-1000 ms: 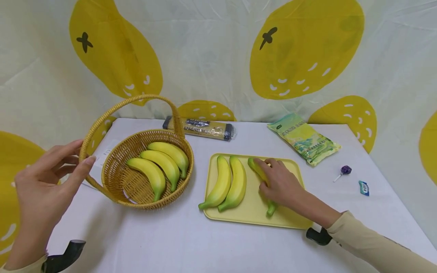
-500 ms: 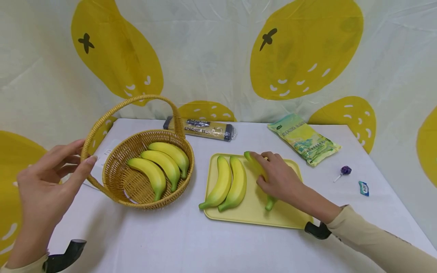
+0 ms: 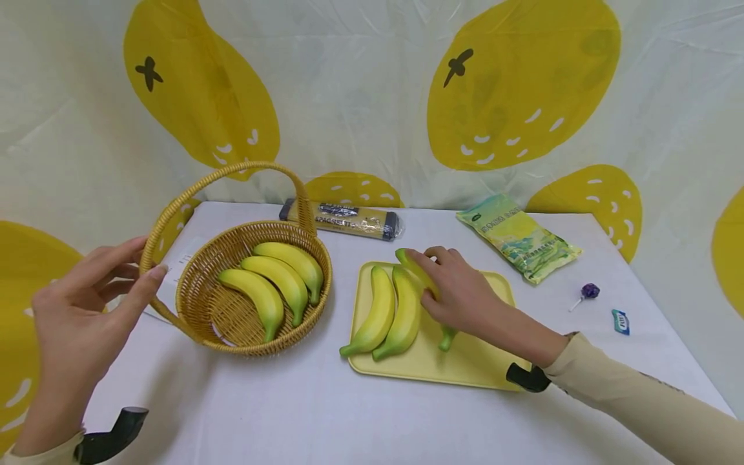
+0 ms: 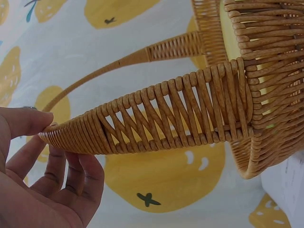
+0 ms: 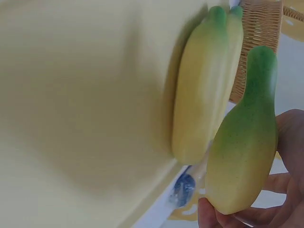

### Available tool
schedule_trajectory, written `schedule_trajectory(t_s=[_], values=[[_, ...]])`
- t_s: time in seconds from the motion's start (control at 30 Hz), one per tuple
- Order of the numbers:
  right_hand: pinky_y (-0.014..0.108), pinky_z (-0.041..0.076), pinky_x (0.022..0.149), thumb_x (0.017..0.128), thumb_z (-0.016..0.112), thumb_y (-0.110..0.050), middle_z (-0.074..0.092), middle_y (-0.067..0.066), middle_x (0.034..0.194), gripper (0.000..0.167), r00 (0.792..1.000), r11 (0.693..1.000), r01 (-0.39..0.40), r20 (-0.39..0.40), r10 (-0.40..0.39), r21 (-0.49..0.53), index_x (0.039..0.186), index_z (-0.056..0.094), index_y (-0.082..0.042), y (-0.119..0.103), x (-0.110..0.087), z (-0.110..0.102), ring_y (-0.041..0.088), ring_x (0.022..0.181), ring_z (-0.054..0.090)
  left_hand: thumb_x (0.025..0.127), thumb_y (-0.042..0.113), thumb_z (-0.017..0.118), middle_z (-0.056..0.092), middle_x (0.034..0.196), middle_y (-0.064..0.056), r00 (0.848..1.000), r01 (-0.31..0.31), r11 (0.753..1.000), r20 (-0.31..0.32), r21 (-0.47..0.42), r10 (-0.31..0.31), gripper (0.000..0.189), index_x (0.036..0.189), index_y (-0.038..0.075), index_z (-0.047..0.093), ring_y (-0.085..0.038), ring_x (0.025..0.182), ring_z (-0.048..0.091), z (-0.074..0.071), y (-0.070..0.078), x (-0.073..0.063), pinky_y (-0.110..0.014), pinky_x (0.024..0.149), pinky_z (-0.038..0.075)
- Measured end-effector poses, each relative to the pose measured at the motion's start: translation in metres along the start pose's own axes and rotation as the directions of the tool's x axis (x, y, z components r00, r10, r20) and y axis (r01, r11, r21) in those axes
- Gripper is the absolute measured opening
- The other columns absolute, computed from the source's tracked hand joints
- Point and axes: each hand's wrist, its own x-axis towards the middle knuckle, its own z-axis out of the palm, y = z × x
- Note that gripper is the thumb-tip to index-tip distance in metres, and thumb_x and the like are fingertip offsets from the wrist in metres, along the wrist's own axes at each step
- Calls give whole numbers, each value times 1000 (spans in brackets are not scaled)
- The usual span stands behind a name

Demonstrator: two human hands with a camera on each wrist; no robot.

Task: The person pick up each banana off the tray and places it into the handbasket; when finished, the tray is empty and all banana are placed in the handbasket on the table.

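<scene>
My left hand (image 3: 84, 310) pinches the handle (image 4: 142, 116) of a wicker basket (image 3: 256, 349) between thumb and fingers, on its left side. Inside the basket three bananas (image 3: 279, 278) lie side by side. My right hand (image 3: 465, 290) grips another banana (image 5: 242, 147), lifted above the yellow tray (image 3: 401, 371); its green stem end points toward me and the hand covers its middle. Two more bananas (image 3: 373, 313) lie next to each other on the tray's left part, their stem ends at the near rim.
Behind the basket lies a spaghetti pack (image 3: 343, 219). A green-yellow bag (image 3: 519, 237) rests at the back right, with a purple lollipop (image 3: 589, 291) and a small blue wrapped candy (image 3: 620, 321) nearer. A patterned cloth (image 3: 360, 97) hangs behind the table.
My right hand has raised the banana off the tray and carried it left, toward the two other bananas. The left hand keeps its hold on the basket handle.
</scene>
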Motion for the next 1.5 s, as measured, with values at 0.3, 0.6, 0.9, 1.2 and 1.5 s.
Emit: schedule_trajectory(t_s=[0.3,0.6,0.9,1.2,1.5], values=[[44,54,58,87,63,-5,61,18,130,68,999,999,35,4,-35,16,154,55,-14,-23,23,-11,37,109,57,84,-21,74,72,108,-17,999,42,997,-12,-70,-43,45,128,-12,70,-19,86,65,-2,1,1,-17,85,57],[42,53,54,88,64,-5,58,18,134,71,995,996,93,35,-92,-17,156,52,-17,-48,47,-19,36,113,55,83,-23,75,74,109,-14,1000,-23,996,-15,-89,21,47,128,-13,70,-19,86,65,-1,-4,-1,-16,84,56],[40,53,52,89,59,-5,54,18,142,71,984,987,160,78,-158,-12,158,50,-19,-75,68,-22,35,117,55,83,-22,75,73,110,-18,1000,26,998,-6,-63,-26,46,128,-12,70,-19,87,66,-2,1,-1,-17,86,56],[37,54,57,89,57,-6,52,18,149,75,966,969,235,127,-225,-70,161,48,-22,-105,96,-19,37,129,54,82,-23,75,74,109,-16,1000,-8,991,-9,-137,7,46,127,-15,69,-20,86,66,-1,-2,1,-17,85,56],[33,51,54,93,58,-10,49,17,152,75,945,960,254,238,-222,-114,164,41,-27,-131,125,-13,33,127,52,81,-25,75,74,108,-14,999,-53,974,-18,-221,50,46,126,-18,68,-20,87,67,0,-9,0,-16,85,57]])
